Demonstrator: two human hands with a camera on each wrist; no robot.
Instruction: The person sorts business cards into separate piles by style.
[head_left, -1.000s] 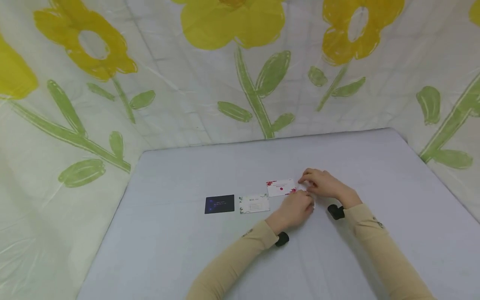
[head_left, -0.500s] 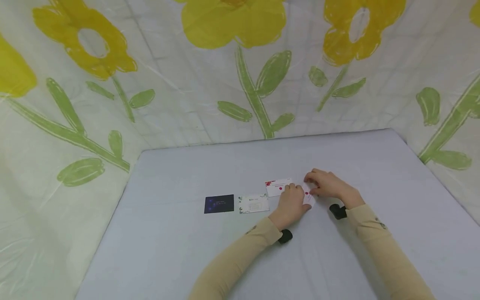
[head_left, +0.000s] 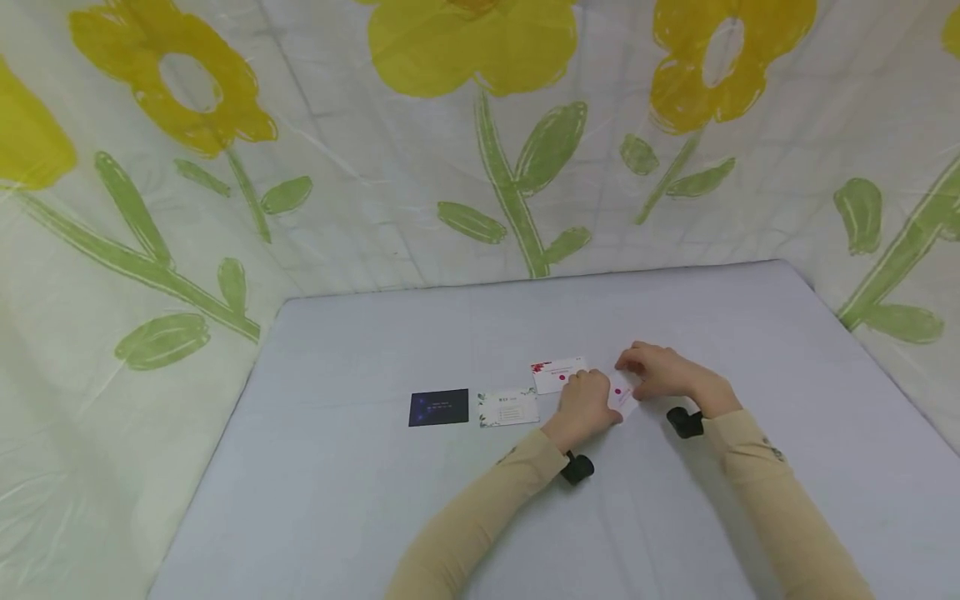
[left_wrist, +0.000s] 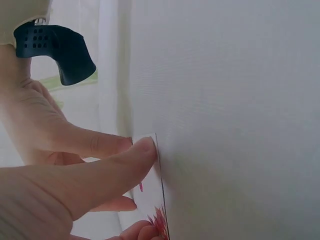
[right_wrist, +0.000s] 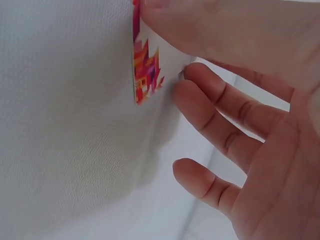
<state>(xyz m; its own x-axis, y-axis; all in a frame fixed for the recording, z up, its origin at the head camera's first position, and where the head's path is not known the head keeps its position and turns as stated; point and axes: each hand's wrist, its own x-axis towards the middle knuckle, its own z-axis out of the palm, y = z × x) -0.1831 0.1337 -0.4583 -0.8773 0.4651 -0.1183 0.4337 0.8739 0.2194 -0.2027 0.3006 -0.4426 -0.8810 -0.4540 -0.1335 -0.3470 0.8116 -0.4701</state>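
Observation:
Between both hands stands a white business card (head_left: 622, 402) with a red dot, turned at a slant in the head view. My left hand (head_left: 581, 408) grips its left side, thumb on the near end and fingers toward the far end. At the card's right side my right hand (head_left: 662, 372) pinches it with the thumb, as the right wrist view shows over the card's red-and-orange corner pattern (right_wrist: 146, 72). The left thumb (left_wrist: 142, 150) lies flat on the card's face in the left wrist view. Partly behind the left fingers lies another white business card (head_left: 549, 382) with red corners.
Left of the hands, a white card with green leaves (head_left: 508, 410) and a dark blue card (head_left: 438, 408) lie side by side on the pale table (head_left: 337, 500). Behind the table hangs a flower-printed curtain (head_left: 360, 208).
The left hand has turned and spread round the business card, uncovering its face and hiding a corner of the red-cornered card. The right hand has shifted slightly to the right.

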